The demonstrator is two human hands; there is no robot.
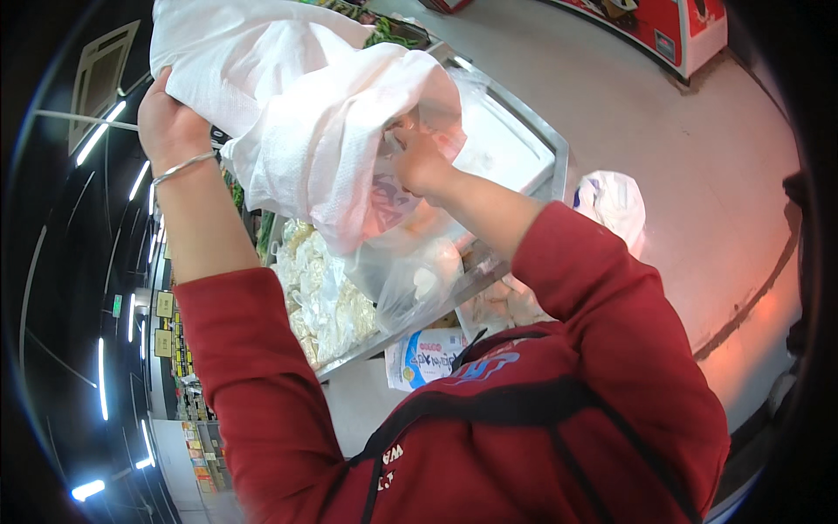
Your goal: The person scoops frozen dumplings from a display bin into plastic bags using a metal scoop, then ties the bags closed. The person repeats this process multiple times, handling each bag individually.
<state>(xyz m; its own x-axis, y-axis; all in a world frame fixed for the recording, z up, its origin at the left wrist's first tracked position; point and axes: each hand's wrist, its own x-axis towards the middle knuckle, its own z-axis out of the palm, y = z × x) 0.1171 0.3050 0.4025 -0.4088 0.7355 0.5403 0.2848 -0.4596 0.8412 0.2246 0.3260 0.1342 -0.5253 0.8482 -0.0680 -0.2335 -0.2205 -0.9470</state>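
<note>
A large white woven sack [294,124] is held up and tilted over a metal-rimmed display counter. My left hand [171,121], with a silver bangle at the wrist, grips the sack's upper left side. At the sack's mouth, my right hand [419,160] has its fingers closed on the edge of a clear plastic bag or liner; its fingertips are partly hidden. Thin clear plastic [419,281] hangs below the mouth. What lies inside the sack cannot be made out. Beneath it on the counter are clear bags of pale sprouts or noodles [327,288].
The counter's metal rim [556,154] surrounds a white tray [504,141]. Green vegetables [393,33] lie at the far end. A white bag [612,203] stands right of the counter, and a printed blue-and-white sack [425,357] is near my body. A red freezer cabinet [681,33] stands beyond.
</note>
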